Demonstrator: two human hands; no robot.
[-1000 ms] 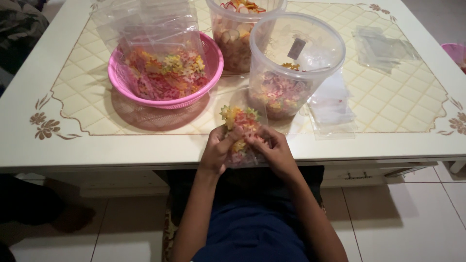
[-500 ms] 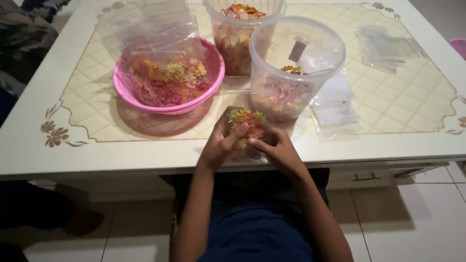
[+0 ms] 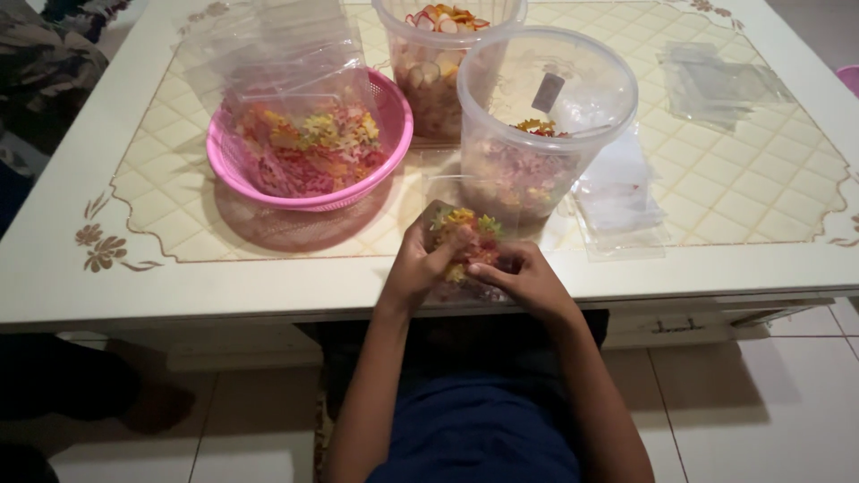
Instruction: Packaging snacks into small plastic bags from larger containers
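White tiled counter (image 3: 268,277) carried, at its six-o'clock edge, a small clear plastic bag of colourful star-shaped crackers (image 3: 461,246), clasped by left hand (image 3: 419,265) and right hand (image 3: 526,277), whose fingers should have pinched the mouth evenly, avoiding spills.

A small bag (image 3: 465,255) of thin, clear, glossy plastic film is pinched between the left hand (image 3: 416,264) and the right hand (image 3: 528,277) at the lower centre of the frame; dry, matt, rough-edged multicoloured crackers are seen through it. The desk (image 3: 54,268) is finished in smooth, glossy white lacquer with a cream tiled-pattern inlay. In the upper left, a perforated pink plastic basket (image 3: 394,134) with a mild sheen is seen. The two tubs (image 3: 591,98) at the upper centre are of translucent, smooth plastic. Flat clear plastic bags (image 3: 716,85) lie glossy at the upper right. The floor (image 3: 761,402) is of glazed, smooth tile.
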